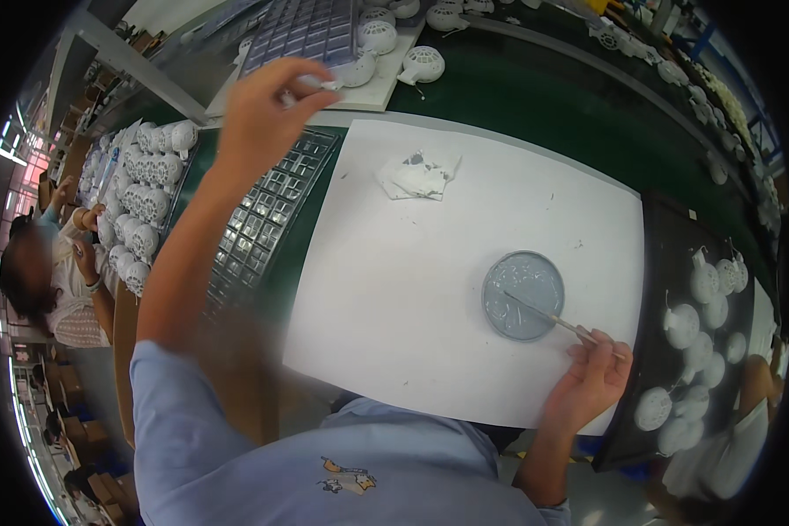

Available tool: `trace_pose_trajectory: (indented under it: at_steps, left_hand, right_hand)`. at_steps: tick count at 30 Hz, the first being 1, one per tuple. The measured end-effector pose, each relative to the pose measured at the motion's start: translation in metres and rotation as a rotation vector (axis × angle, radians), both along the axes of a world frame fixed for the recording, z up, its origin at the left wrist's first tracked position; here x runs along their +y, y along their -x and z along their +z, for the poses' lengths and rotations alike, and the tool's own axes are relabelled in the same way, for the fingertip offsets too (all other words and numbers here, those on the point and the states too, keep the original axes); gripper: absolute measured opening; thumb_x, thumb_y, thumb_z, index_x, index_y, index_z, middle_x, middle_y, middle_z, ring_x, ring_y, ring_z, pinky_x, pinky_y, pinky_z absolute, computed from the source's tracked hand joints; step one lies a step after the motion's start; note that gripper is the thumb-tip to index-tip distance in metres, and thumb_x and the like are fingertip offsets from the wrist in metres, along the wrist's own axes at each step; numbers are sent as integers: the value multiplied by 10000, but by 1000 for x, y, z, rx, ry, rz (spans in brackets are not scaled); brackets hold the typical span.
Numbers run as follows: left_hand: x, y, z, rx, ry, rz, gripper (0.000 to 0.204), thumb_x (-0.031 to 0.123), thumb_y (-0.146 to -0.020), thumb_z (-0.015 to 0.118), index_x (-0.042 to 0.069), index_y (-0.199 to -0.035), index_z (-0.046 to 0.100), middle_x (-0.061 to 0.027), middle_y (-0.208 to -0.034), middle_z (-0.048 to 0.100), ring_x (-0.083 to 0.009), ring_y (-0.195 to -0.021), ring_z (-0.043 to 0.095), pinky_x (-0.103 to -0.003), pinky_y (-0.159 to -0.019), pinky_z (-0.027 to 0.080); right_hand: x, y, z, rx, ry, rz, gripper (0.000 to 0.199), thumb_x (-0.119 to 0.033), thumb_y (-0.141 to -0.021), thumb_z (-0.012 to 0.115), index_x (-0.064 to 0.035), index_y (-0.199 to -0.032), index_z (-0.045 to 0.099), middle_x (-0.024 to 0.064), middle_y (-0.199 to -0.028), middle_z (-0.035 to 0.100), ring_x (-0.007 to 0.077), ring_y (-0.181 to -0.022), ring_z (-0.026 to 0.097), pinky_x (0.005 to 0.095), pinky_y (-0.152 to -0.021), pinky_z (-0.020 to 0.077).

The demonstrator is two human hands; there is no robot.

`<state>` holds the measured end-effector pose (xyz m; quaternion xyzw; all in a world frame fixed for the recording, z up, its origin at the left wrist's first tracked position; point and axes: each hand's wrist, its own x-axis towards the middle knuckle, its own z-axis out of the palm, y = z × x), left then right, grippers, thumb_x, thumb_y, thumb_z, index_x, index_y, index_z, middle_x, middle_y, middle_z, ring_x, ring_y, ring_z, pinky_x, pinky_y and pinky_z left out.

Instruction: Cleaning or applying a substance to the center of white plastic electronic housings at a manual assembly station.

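My right hand (590,379) holds a thin brush (577,330) by its handle. The brush's tip rests in a round shallow dish (486,302) of glossy grey paste (526,289). My left hand (267,110) is raised at the upper left, beside a dark gridded tray (298,39). Its thumb and fingers are closed around a small white piece (331,85), whose exact kind I cannot make out. A crumpled white tissue (416,175) with grey smears lies toward the far side of the white sheet (394,289).
A clear compartment tray (267,210) lies left of the sheet. White round perforated housings stand on a dark board (657,351) at right, on a white board (381,92) at the back, and in rows (149,184) at far left. A person (61,280) works at left; another person's arm (754,394) shows at right.
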<state>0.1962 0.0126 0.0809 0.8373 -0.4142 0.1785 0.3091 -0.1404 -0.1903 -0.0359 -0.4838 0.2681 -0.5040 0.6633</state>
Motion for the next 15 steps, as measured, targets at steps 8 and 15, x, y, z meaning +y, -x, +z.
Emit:
trace_pose_trajectory:
  at_steps: [8, 15]
  left_hand:
    - [-142, -90, -70, 3, -412, 125, 380, 153, -743, 619, 225, -1115, 595, -111, -1134, 569, -282, -1069, 536, -405, -842, 463]
    - [-149, -83, -81, -66, -580, 285, 436, 170, -703, 649, 207, -1129, 564, -171, -1172, 460, -444, -1068, 447, -439, -852, 449]
  right_hand:
    - [7, -3, 3, 65, -19, -81, 69, -16, -878, 488, 8, -936, 459, 138, -902, 583, 179, -786, 610, 231, -575, 491]
    - [13, -6, 3, 38, -2, -60, 91, -46, -889, 495, 12, -943, 450, 138, -920, 575, 171, -788, 603, 232, -571, 487]
